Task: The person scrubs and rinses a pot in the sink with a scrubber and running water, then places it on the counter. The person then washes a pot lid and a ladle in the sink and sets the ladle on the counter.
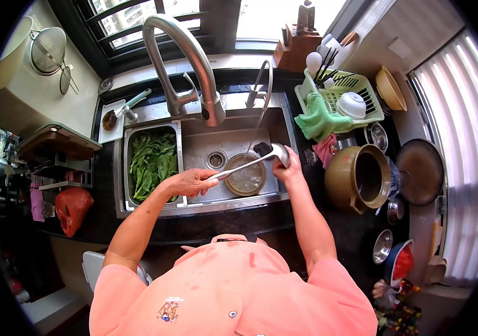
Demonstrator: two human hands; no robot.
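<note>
A metal ladle [244,166] is held level over the sink [200,148]. My left hand [193,183] is closed round the end of its handle. At the other end, my right hand [288,168] grips the ladle's bowl, with the fingers partly hidden behind it. A small dark lump [262,149], perhaps a scrubber, sits against the ladle beside the bowl; what holds it I cannot make out. Below the ladle, a round brownish dish or lid [245,182] lies on the sink floor. A thin stream of water runs from the slim faucet [267,70] toward it.
Leafy greens [154,159] fill a basin [130,187] at the sink's left. A large faucet [186,50] arches above. On the right stand a green dish rack [370,101] with a white bowl [351,105], a green cloth [320,119] and a brown clay pot [342,176].
</note>
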